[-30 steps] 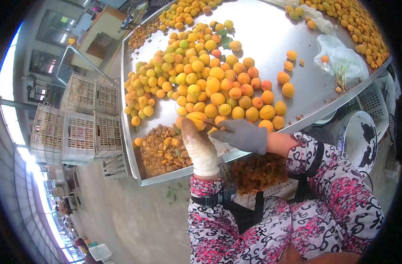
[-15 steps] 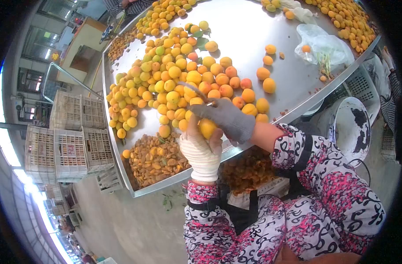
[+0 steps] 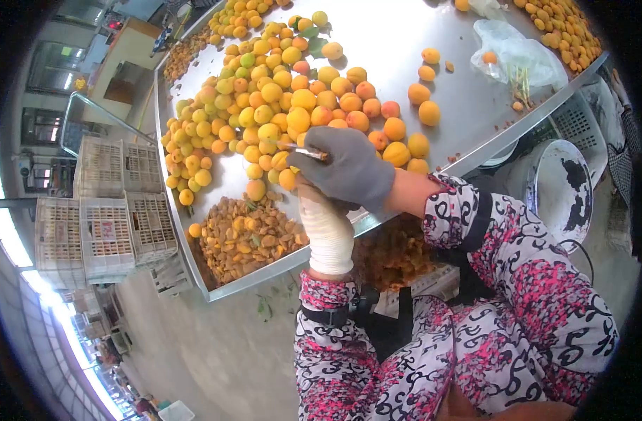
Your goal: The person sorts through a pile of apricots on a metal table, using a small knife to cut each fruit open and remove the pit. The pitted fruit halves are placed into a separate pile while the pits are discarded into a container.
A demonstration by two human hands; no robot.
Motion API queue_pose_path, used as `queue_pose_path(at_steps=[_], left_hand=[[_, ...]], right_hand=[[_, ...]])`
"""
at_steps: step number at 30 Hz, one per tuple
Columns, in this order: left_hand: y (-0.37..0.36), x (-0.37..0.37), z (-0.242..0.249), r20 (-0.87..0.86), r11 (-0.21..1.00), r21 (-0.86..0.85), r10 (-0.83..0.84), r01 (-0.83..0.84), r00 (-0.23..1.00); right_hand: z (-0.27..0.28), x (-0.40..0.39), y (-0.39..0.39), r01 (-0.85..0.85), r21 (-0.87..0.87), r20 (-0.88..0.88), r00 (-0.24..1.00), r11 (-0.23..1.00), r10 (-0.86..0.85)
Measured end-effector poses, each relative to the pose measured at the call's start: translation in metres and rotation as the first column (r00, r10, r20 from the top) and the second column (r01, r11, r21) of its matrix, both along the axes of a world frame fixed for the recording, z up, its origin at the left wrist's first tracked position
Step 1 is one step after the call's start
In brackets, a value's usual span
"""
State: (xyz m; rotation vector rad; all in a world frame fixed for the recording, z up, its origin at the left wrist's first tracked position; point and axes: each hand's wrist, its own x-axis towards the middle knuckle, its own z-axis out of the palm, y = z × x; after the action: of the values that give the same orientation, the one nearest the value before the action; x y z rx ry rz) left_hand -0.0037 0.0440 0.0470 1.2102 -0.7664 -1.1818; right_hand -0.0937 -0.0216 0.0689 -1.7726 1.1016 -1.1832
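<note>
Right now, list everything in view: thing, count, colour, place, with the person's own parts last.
Apricots: a large heap, too many to count, yellow-orange with some green and red, middle of the table.
Second apricot heap: many, orange, far right edge.
Pitted apricot pieces: one pile, brownish orange, near left corner of the table.
Table: one, bare steel.
Plastic bag: one, clear, far right of the table.
Crates: several stacked, whitish, on the floor to the left.
Basin: one, white with dark patches, right of the table.
Knife: one, metal blade, in the right hand.
Left hand: white glove, largely beneath the right hand.
Right hand: grey glove, gripping the knife.
</note>
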Motion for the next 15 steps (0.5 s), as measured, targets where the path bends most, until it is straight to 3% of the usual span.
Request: queue_pose_path(at_steps=[1, 2, 3, 4, 5, 6, 7, 8, 9, 10, 11, 12, 14, 15], left_hand=[[0.006, 0.005, 0.002, 0.359, 0.992, -0.081, -0.063, 0.098, 0.931], [0.009, 0.009, 0.002, 0.675, 0.970, -0.121, -0.076, 0.212, 0.734], [-0.005, 0.013, -0.003, 0.434, 0.975, -0.145, -0.090, 0.169, 0.896], [-0.005, 0.016, -0.007, 0.435, 0.976, -0.145, -0.086, 0.164, 0.896], [-0.005, 0.017, -0.010, -0.063, 0.992, -0.042, -0.120, 0.117, 0.991], [-0.005, 0.015, -0.001, -0.545, 0.989, 0.072, -0.068, 0.128, 0.835], [-0.004, 0.020, -0.003, -0.522, 0.976, 0.025, -0.173, 0.218, 0.835], [-0.003, 0.025, -0.003, -0.523, 0.975, 0.023, -0.175, 0.219, 0.834], [-0.002, 0.028, -0.001, -0.537, 0.980, 0.052, -0.136, 0.194, 0.832], [0.000, 0.028, 0.001, -0.550, 0.982, 0.081, -0.098, 0.170, 0.829], [0.014, 0.021, 0.005, 0.386, 0.992, -0.037, -0.097, 0.121, 0.917], [0.015, 0.029, 0.012, 0.428, 0.978, 0.001, -0.189, 0.208, 0.884], [0.026, 0.046, 0.020, 0.131, 0.930, 0.135, -0.360, 0.343, 0.924], [0.028, 0.048, 0.033, 0.400, 0.892, 0.236, -0.450, 0.385, 0.798]], right_hand=[[-0.008, 0.003, -0.003, -0.001, 0.062, 0.037, 0.999, 0.998, -0.002], [-0.016, 0.005, -0.007, -0.006, 0.123, 0.074, 0.997, 0.992, -0.003], [-0.020, 0.006, -0.012, -0.010, 0.117, 0.074, 0.997, 0.993, 0.001], [-0.025, 0.007, -0.016, -0.086, 0.305, 0.287, 0.958, 0.948, -0.005], [-0.031, 0.005, -0.018, -0.199, 0.460, 0.481, 0.875, 0.865, -0.055], [-0.028, -0.001, -0.015, -0.200, 0.463, 0.483, 0.874, 0.863, -0.056], [-0.018, -0.012, -0.011, -0.294, 0.541, 0.418, 0.907, 0.788, 0.051], [-0.008, -0.019, -0.008, -0.368, 0.616, 0.359, 0.918, 0.697, 0.167], [0.002, -0.024, -0.006, -0.363, 0.615, 0.355, 0.920, 0.700, 0.166], [0.012, -0.027, -0.003, -0.417, 0.654, 0.484, 0.872, 0.631, 0.074], [0.016, -0.029, -0.003, -0.478, 0.676, 0.594, 0.804, 0.560, -0.031], [0.011, -0.029, -0.007, -0.478, 0.674, 0.596, 0.802, 0.563, -0.032], [0.001, -0.026, -0.012, -0.534, 0.665, 0.626, 0.780, 0.522, 0.001], [0.002, -0.028, -0.012, -0.532, 0.667, 0.625, 0.781, 0.522, -0.002]])
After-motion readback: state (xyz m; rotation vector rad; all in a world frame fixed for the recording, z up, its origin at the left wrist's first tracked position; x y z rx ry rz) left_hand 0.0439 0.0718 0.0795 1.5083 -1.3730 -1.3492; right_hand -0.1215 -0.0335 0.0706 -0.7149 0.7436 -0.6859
